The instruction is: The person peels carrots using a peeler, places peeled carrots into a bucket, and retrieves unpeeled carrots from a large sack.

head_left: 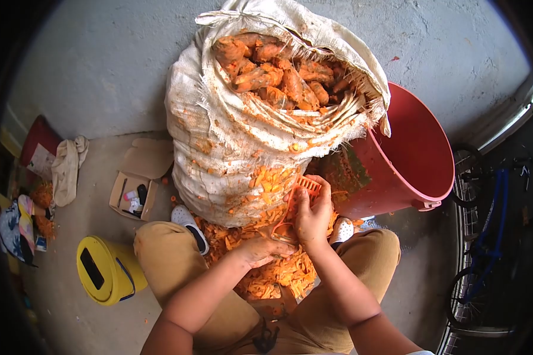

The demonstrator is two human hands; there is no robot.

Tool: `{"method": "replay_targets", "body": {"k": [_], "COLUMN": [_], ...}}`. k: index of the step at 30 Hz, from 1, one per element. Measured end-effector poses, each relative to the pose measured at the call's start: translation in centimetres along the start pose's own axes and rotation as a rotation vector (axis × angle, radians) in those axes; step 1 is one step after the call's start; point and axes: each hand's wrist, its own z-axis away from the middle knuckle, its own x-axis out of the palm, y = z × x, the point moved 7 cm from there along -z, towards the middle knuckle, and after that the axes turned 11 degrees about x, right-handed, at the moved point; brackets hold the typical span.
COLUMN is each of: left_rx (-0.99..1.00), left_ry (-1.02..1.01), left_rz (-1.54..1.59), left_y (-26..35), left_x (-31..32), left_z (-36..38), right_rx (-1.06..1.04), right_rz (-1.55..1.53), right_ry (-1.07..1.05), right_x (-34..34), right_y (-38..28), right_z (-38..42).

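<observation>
Pale blue-grey wall [118,71] stands beyond both hands, meeting a grey floor [414,260] that spreads out on either side of them. Just ahead of the hands leans a big white woven sack [219,160], stained orange, its mouth folded open over a load of thick, orange-smeared roots [290,83]. Far to the right of the hands is a bicycle [494,251] with a blue frame. Nearer, ahead and to the right, a large red tub [414,142] sits tilted beside the sack. Orange peelings [278,275] heap up beneath the hands and along the foot of the sack. Well to the left of the hands are a yellow bucket [114,275] with a black patch on its lid and, farther ahead, an open cardboard box [145,158] with small items inside. The left hand [263,253] is low over the peelings, fingers loosely bent; whether it grips anything cannot be told. The right hand [314,216], farther forward, has thumb and fingers closed around an orange slotted tool [307,187], which is just in front of the sack.
</observation>
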Motion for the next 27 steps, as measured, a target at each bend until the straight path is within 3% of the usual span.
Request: {"method": "replay_targets", "body": {"k": [3,6,7,10,12,15,18,20,21,24,27], "left_rx": [0.033,0.033,0.015,0.009,0.007,0.042,0.009,0.007,0.030,0.060,0.061], "left_ry": [-0.005,-0.041,-0.062,-0.106,-0.109,-0.037,-0.009,-0.036,-0.076,-0.150,-0.121], "left_rz": [0.017,0.068,0.046,0.059,0.077,0.084,0.003,-0.006,0.021,0.090,0.135], "left_y": [-0.2,-0.1,-0.6,-0.6,-0.4,-0.6,-0.3,-0.2,-0.2,0.2,0.5], "left_x": [-0.2,0.8,1.1,1.6,1.0,-0.3,-0.4,0.1,0.5,1.5,1.4], "left_z": [-0.2,0.2,0.7,1.0,0.4,-0.2,0.0,0.0,0.0,0.3,0.3], "right_rx": [-0.076,-0.249,-0.057,-0.112,-0.181,-0.019,-0.053,-0.111,-0.453,-0.267,-0.172], "right_rz": [0.075,0.226,-0.145,-0.147,-0.174,-0.186,-0.193,0.049,0.257,-0.158,-0.289], "right_ry": [0.146,0.425,0.403,0.527,0.407,0.114,-0.040,0.040,0.230,0.443,0.415], "right_x": [-1.6,-6.6,-7.5,-10.3,-8.6,-4.5,-0.9,-0.8,-2.2,-7.3,-8.2], "right_y": [1.0,1.8,0.9,-1.2,-1.7,-2.5,-0.9,-0.8,-1.2,-1.1,-2.6], "right_z": [-1.4,-4.9,-5.4,-5.6,-4.8,-3.0,-1.1,-0.4,-1.4,-4.4,-3.7]}}
